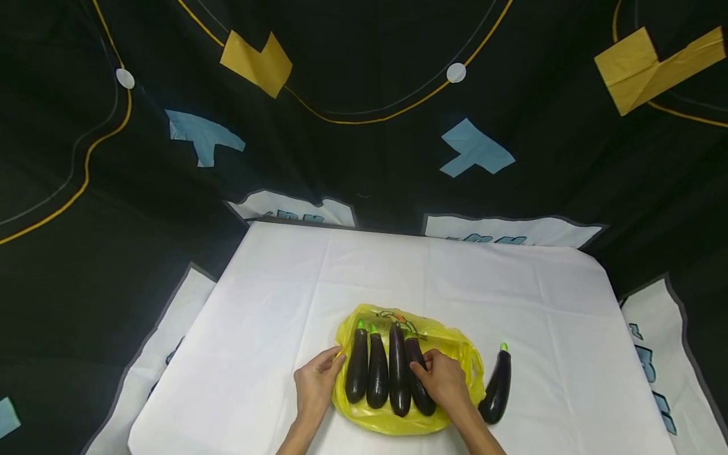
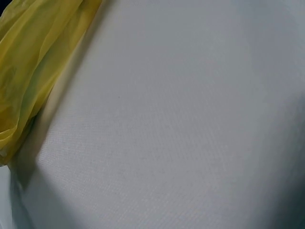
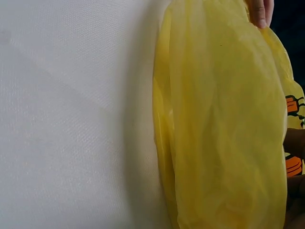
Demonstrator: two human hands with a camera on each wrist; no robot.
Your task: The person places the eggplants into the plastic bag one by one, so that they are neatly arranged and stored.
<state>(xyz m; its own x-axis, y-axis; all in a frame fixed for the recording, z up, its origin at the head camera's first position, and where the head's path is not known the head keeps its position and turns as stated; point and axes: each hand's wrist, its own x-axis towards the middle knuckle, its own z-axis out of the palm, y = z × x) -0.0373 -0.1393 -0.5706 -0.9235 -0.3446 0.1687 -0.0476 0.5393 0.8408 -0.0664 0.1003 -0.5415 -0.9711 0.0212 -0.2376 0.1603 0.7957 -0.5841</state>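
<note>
A yellow plastic bag lies spread on the table, with several dark purple eggplants side by side on it, green stem ends pointing away from me. My left hand pinches the bag's left edge between thumb and fingers; its fingertips also show at the bag's rim in the right wrist view. With my right hand I grip the rightmost eggplant on the bag, thumb across its upper side. In the left wrist view only a fold of the bag shows, and that hand is out of sight there.
One more eggplant lies on the white tablecloth, just right of the bag and beside my right forearm. A dark curtain with yellow and blue patches hangs behind the table.
</note>
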